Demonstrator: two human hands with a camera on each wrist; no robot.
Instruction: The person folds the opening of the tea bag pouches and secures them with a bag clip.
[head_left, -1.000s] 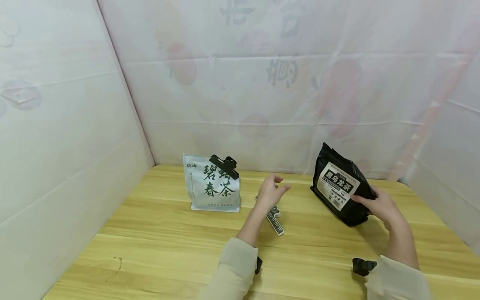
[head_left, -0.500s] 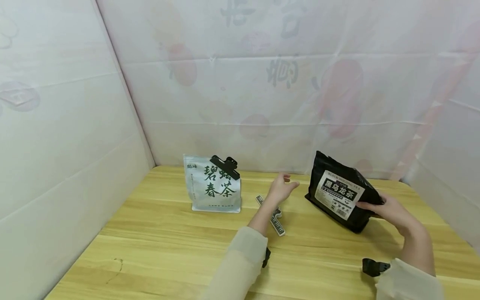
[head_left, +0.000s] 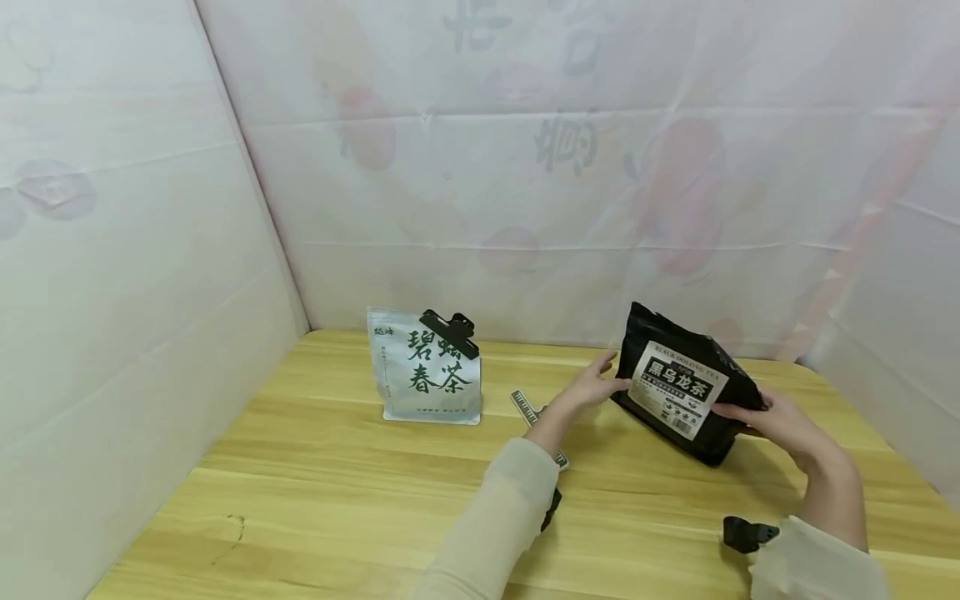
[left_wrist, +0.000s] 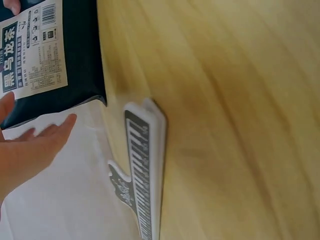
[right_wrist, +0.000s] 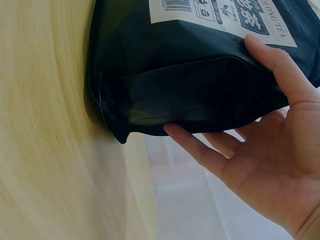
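Note:
A black bag of oolong tea point(head_left: 678, 387) with a cream label stands tilted on the table at the right. My right hand point(head_left: 787, 425) grips its right side, thumb on the front and fingers behind, as the right wrist view shows on the bag point(right_wrist: 175, 95). At its left edge is my left hand point(head_left: 588, 390), thumb and straight fingers spread, fingertips right at the edge. Below my left forearm lies a long white-and-grey striped clip point(head_left: 525, 406), partly hidden. In the left wrist view the clip point(left_wrist: 142, 165) has two layered strips and a side lever.
A pale blue-white tea bag point(head_left: 427, 392) stands at the left back, with a black bulldog clip point(head_left: 452, 333) on its top right corner. Fabric walls point(head_left: 465, 192) enclose the wooden table point(head_left: 315, 500) at the back and sides.
My left hand has moved right, from over the striped clip to the black bag's left edge. The black bag has shifted slightly toward me in my right hand, then stayed still.

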